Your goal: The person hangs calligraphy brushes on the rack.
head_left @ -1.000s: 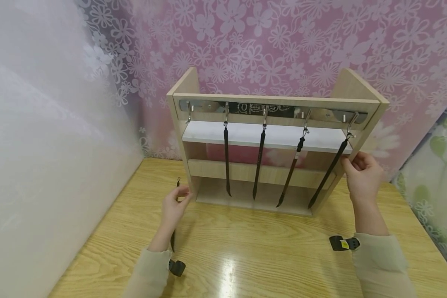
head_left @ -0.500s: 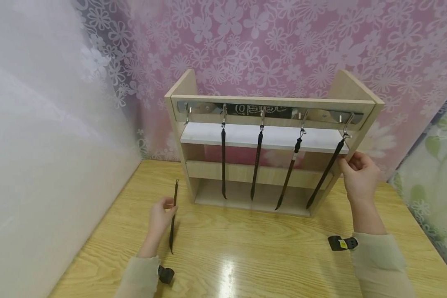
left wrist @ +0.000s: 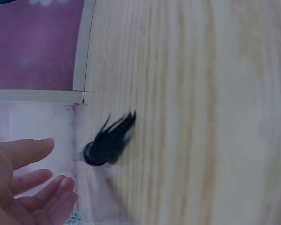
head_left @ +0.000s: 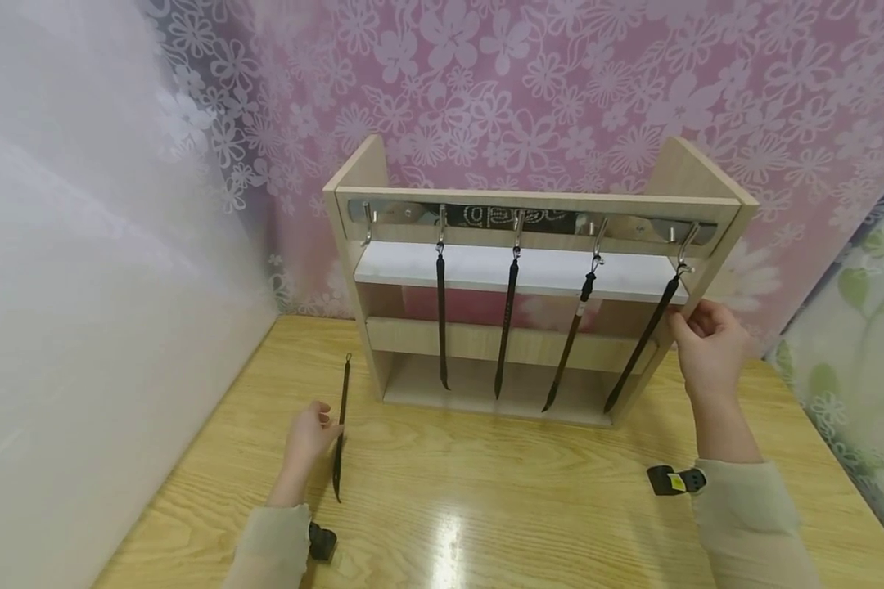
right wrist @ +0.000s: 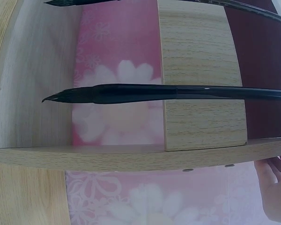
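Observation:
My left hand [head_left: 309, 438] is just beside a black calligraphy brush [head_left: 342, 409] lying on the table, its thumb near the handle. In the left wrist view the thumb and fingers stand apart, and the dark bristles [left wrist: 113, 140] show beyond them. My right hand [head_left: 714, 352] grips the right side panel of a light wooden shelf rack [head_left: 619, 323], thumb toward the inside. Several brushes hang by loops from the rack's metal hooks, bristles down; the rightmost brush [head_left: 642, 345] is closest to my right hand. The leftmost hook [head_left: 368, 225] carries nothing.
The rack stands on a wood-grain table [head_left: 523, 491]. Behind it hangs a pink floral backdrop [head_left: 523, 98]. A pale wall [head_left: 118, 286] bounds the left side, and a green-leaf patterned panel [head_left: 862, 360] the right.
My left hand has left the rack's left panel and moved left and nearer to me, beside the lying brush. My right hand has kept its hold on the right panel.

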Demonstrator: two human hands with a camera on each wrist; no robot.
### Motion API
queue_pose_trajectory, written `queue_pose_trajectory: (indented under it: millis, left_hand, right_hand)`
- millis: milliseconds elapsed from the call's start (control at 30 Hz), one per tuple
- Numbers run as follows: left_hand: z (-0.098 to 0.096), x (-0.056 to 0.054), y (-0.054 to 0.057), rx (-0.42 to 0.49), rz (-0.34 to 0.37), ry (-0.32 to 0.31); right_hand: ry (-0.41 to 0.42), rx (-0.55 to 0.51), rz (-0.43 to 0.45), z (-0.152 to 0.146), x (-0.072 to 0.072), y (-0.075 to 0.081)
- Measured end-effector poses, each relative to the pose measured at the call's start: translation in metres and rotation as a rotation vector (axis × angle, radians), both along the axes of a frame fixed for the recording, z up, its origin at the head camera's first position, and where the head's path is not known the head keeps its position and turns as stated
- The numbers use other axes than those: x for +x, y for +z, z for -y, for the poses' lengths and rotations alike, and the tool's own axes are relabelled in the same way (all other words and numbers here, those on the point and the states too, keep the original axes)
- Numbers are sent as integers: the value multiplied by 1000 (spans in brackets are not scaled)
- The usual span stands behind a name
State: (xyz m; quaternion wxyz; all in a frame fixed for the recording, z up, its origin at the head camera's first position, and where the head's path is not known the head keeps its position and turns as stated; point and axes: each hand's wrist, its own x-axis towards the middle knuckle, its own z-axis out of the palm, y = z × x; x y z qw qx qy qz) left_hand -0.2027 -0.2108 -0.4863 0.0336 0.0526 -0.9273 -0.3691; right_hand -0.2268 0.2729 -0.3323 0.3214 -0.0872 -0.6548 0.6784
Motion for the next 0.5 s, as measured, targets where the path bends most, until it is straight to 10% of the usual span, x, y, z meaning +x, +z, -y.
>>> queue_pose_trajectory:
  millis: [500]
  left_hand:
    - [2, -5, -6, -43, 157, 7]
  right_hand:
    - [-27, 88, -11, -2, -1, -4]
